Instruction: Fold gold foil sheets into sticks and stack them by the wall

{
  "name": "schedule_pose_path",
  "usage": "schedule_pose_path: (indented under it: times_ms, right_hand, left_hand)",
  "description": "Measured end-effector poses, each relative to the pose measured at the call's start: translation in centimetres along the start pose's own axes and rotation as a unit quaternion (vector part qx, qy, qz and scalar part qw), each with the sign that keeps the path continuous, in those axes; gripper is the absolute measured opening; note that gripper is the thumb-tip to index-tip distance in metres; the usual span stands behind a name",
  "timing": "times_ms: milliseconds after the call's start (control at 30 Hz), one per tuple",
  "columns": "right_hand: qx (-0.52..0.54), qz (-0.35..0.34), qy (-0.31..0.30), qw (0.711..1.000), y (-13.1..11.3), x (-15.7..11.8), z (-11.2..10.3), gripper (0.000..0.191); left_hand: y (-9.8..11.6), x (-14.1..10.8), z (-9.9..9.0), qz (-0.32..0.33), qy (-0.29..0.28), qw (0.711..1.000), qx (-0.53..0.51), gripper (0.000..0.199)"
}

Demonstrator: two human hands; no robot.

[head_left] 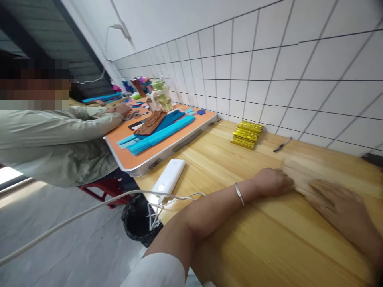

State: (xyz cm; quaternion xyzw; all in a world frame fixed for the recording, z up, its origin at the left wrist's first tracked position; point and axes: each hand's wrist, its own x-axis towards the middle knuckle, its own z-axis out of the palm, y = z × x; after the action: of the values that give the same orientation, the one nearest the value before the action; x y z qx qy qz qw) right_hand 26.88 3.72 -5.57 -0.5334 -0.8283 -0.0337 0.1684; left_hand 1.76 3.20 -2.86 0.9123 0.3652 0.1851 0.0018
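The white sleeve (155,273) is closest, and from it the bare arm with a thin bracelet (239,193) stretches out over the table (269,247). The left hand (273,181) lies knuckles up with its fingers curled down on the near edge of a pale sheet (302,175) that is almost the same colour as the wood. I cannot tell if the fingers pinch the sheet or only press it. The right hand (338,203) is blurry; it rests flat and spread open on the sheet, holding nothing.

It looks like the sheet is being pressed flat or folded. A next move would need one hand to keep it in place while the other makes the crease.

Beyond the hands, by the tiled wall, sits a stack of shiny gold papers (247,134), and a small dark tool (281,145) lies near it. To the left of the left hand lies a white power bank (168,179) with cables. Farther left, another person (54,143) works at an orange tray (155,153) with blue strips (158,135).
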Motion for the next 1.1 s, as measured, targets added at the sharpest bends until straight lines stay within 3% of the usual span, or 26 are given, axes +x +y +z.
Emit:
schedule_pose_path:
  times_ms: [133, 267, 400, 500, 600, 700, 833, 1000, 1100]
  right_hand:
    - [0.077, -0.063, -0.005, 0.995, -1.1, -0.3, -0.7, 0.044]
    - [0.19, 0.017, 0.029, 0.981, -1.5, -0.9, -1.4, 0.031]
    - [0.275, 0.074, -0.01, 0.959, -1.6, -1.1, -2.6, 0.026]
    - [0.308, 0.088, -0.033, 0.947, -1.4, -0.8, -3.4, 0.03]
    - [0.262, 0.106, -0.063, 0.957, -1.2, -0.4, -3.9, 0.033]
    - [0.129, 0.133, -0.105, 0.977, -1.5, -0.1, -4.2, 0.029]
    - [-0.01, 0.142, -0.17, 0.975, -2.5, 0.0, -4.7, 0.022]
    - [-0.016, 0.142, -0.176, 0.974, -2.4, -0.1, -5.0, 0.024]
    - [-0.004, 0.107, -0.146, 0.983, -1.7, -0.2, -4.8, 0.026]
  left_hand:
    - [-1.1, -0.3, -0.6, -0.033, -0.027, 0.989, -0.142, 0.031]
    - [-2.2, -0.6, -0.9, -0.061, -0.06, 0.953, -0.29, 0.064]
    - [-2.0, -0.6, -0.5, -0.136, -0.04, 0.938, -0.317, 0.036]
    - [-1.5, -0.5, -0.3, -0.155, -0.03, 0.939, -0.305, 0.023]
    - [-1.2, -0.4, -0.3, -0.166, -0.03, 0.943, -0.287, 0.021]
    - [-0.7, -0.2, 0.0, -0.179, -0.026, 0.949, -0.26, 0.021]
    - [-0.1, 0.4, 0.9, -0.191, -0.012, 0.957, -0.217, 0.016]
    - [0.0, 1.1, 1.2, -0.177, 0.003, 0.968, -0.175, 0.011]
    - [-0.4, 1.7, 1.0, -0.153, 0.006, 0.975, -0.161, 0.008]
